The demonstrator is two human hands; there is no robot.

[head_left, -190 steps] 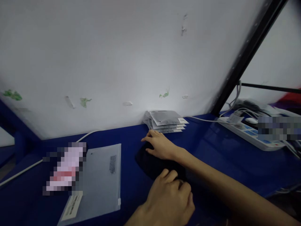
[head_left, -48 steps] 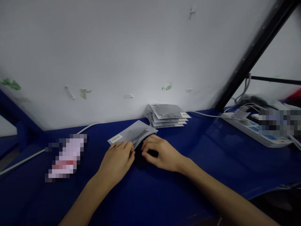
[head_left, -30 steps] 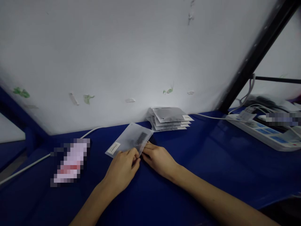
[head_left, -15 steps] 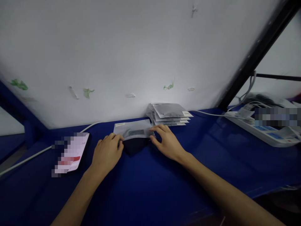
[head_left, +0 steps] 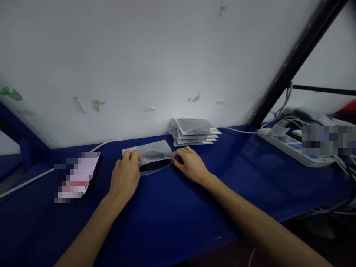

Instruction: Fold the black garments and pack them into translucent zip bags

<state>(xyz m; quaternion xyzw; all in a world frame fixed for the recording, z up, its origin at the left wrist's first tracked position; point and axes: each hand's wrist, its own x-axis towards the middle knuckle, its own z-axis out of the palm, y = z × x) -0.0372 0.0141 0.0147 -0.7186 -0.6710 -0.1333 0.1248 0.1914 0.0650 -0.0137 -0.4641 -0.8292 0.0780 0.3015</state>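
Note:
A frosted plastic pouch [head_left: 151, 155] with a dark item inside lies on the blue table [head_left: 178, 211], its mouth facing me and gaping. My left hand [head_left: 125, 176] pinches the pouch's left end, fingers closed on it. My right hand [head_left: 189, 165] pinches the right end of the mouth. Just behind, against the white wall, sits a stack of several similar filled pouches [head_left: 194, 131].
A phone [head_left: 76, 176] lies on the table to the left, with a white cable [head_left: 27, 181] running behind it. A white power strip [head_left: 294, 150] with tangled cords sits at the right. A black frame post [head_left: 294, 55] rises at the right.
The dark item has gone further into the pouch. The pouch has been laid flatter on the table, and both hands have shifted to its two ends.

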